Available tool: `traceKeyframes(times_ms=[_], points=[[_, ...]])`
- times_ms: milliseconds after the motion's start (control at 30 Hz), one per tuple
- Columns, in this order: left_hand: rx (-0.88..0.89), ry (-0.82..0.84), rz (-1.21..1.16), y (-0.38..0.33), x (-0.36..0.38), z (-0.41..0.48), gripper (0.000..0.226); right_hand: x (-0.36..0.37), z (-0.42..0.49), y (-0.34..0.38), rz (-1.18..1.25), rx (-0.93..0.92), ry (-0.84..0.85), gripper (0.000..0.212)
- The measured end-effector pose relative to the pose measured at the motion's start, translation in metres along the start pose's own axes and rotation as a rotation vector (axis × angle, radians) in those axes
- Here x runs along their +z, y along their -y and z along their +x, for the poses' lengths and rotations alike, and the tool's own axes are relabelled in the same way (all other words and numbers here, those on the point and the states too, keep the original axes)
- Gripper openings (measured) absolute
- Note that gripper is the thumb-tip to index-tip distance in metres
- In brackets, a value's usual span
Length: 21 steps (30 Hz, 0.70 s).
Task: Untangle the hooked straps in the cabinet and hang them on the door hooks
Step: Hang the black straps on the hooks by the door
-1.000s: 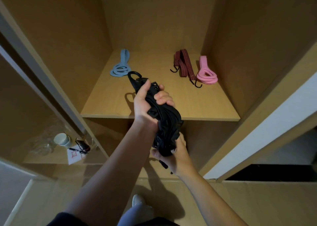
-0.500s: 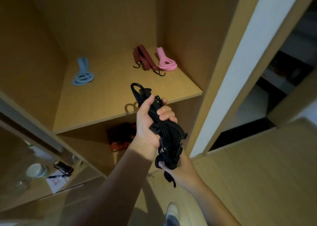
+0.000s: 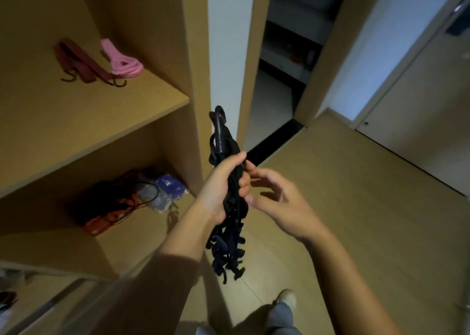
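The cabinet [image 3: 193,54] stands open at the left, and by my reading the task is at an early stage: nothing here hangs on any hook, and no door hooks are in view. A pale door [image 3: 419,144] shows at the far right, but I cannot tell whether it carries hooks. The upper shelf [image 3: 101,121] holds 2 items yet to be dealt with, the dark red straps [image 3: 78,65] with black hooks at their ends and, touching them on the right, a coiled pink strap [image 3: 122,62]. The 1 item in hand is the black strap bundle [image 3: 223,141], out of the cabinet and upright in front of its side wall, hook end up, with loose ends dangling below in a knot, so the untangling looks not yet done. The left hand [image 3: 218,192] is clenched round the bundle's middle. The right hand [image 3: 282,202] is loose and spread, grasping nothing, its fingertips just beside the bundle. On the lower shelf a blurred heap [image 3: 122,202] of orange, black and blue things lies. No brand, label or writing can be read anywhere.
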<state>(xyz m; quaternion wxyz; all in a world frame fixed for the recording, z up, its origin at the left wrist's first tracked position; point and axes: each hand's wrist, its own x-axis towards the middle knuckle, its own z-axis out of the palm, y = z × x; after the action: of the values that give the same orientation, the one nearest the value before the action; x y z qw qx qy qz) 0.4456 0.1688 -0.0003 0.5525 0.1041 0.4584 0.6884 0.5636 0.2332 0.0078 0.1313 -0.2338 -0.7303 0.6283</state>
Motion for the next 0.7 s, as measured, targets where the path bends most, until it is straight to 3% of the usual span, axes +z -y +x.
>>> traceKeyframes(times_ms=[67,133,333,500,700], points=[[-0.029,0.052,0.077,0.012,0.029,0.009,0.044,-0.023,-0.006,0.003,0.126,-0.044,-0.202,0.01],[-0.019,0.108,0.156,0.024,0.059,0.021,0.06,-0.051,-0.013,0.005,0.188,-0.04,-0.324,0.008],[0.014,0.167,0.316,0.074,0.155,0.069,0.089,-0.153,-0.035,-0.006,0.159,-0.051,-0.458,0.009],[0.022,0.218,0.388,0.108,0.237,0.12,0.084,-0.251,-0.044,-0.022,0.063,-0.056,-0.566,0.012],[0.057,0.18,0.302,0.142,0.341,0.17,0.06,-0.359,-0.058,-0.028,-0.037,-0.11,-0.751,0.016]])
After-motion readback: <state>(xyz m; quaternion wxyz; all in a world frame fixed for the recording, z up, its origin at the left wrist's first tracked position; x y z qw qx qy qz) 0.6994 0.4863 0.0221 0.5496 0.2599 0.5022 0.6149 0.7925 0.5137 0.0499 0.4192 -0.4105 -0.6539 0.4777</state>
